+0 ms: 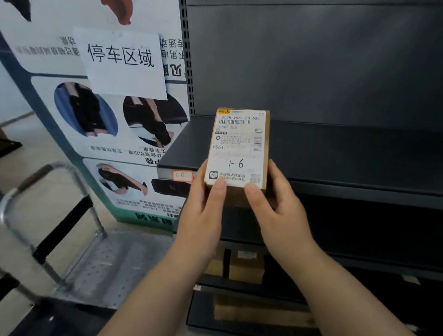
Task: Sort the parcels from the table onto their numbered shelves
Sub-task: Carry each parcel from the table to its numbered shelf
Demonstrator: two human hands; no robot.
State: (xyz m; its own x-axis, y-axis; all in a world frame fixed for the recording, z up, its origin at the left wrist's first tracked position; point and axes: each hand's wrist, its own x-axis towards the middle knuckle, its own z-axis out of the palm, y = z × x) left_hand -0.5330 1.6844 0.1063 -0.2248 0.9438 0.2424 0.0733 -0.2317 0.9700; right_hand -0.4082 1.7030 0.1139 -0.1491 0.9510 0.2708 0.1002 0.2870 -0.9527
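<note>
We hold the parcel [239,148], a small brown cardboard box with a white shipping label on its upper face, in both hands at the front edge of a dark metal shelf [348,156], close to the shelf's left end. The far part of the box lies over the shelf board and the near end juts out past the front lip; we cannot tell whether its underside touches the board. The left hand [201,214] has its grip clamped on the box's left near corner, thumb pressed on the lower edge of the label and fingers wrapped round the side. The right hand [278,212] has its grip clamped on the right near corner in the same way, thumb on top and fingers curled along the right side. The label carries barcodes, printed text and a handwritten mark that looks like 1-9. Just left of the left hand, a small red-bordered tag [182,176] sits on the shelf's front lip, too blurred to read. Below, between our forearms, brown boxes [245,268] stand on a lower shelf. To the left of the shelving stands a printed poster [86,120] with a white paper sign [121,62] stuck over it, and in front of that a metal trolley [117,265] with a curved tubular handle [28,187].
</note>
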